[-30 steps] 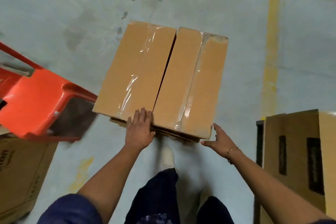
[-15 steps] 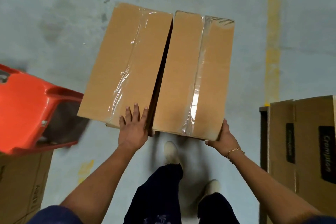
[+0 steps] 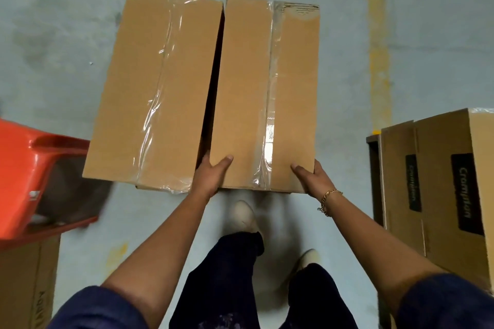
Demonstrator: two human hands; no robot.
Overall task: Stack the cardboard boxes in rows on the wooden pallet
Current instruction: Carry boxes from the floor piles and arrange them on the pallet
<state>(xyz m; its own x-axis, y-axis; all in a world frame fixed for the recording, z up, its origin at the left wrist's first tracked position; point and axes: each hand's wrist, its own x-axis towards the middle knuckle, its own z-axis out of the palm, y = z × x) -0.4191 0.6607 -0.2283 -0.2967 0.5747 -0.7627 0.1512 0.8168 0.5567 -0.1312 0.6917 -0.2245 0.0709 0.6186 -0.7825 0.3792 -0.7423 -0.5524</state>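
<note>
Two long tape-sealed cardboard boxes lie side by side in front of me, above the grey floor. The right box (image 3: 248,93) is gripped at its near end by both hands. My left hand (image 3: 211,177) has its thumb on top and its fingers down in the gap between the boxes. My right hand (image 3: 311,177) clasps the near right corner, thumb on top. The left box (image 3: 152,88) touches my left hand's side; what supports it is hidden. No pallet is in view.
An orange plastic chair (image 3: 32,168) lies at the left on a cardboard box (image 3: 24,283). Printed cardboard boxes (image 3: 441,189) stand at the right. A yellow line (image 3: 378,43) runs along the grey floor. My legs and shoes are below the boxes.
The boxes have come up from the floor and closer to me. My left hand moved from the left box's top into the gap; my right hand closed on the right box's corner.
</note>
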